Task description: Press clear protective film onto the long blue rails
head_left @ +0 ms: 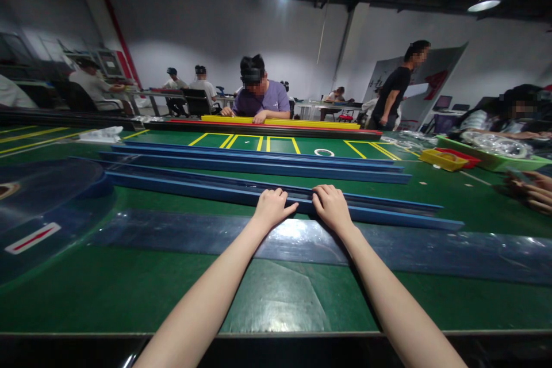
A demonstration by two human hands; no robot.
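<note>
My left hand [272,207] lies over the near edge of a long blue channel [194,187], its fingers curled over the rim and its thumb stretched to the right along the near side. A short way to the right, my right hand [332,207] grips the same channel with fingers bent over the edge and thumb toward the left. The channel lies open side up across the green table. Behind it is a similar blue channel [267,164]. A flat, shiny bluish transparent strip [185,234] stretches beneath my wrists.
A large bluish film-covered roll [56,190] is at the left. Yellow tape lines [228,139] mark the green tabletop [142,287]. Across it, a person [269,95] leans over a yellow channel [280,122]. A yellow tray [444,158] and a green bin [487,158] stand at right.
</note>
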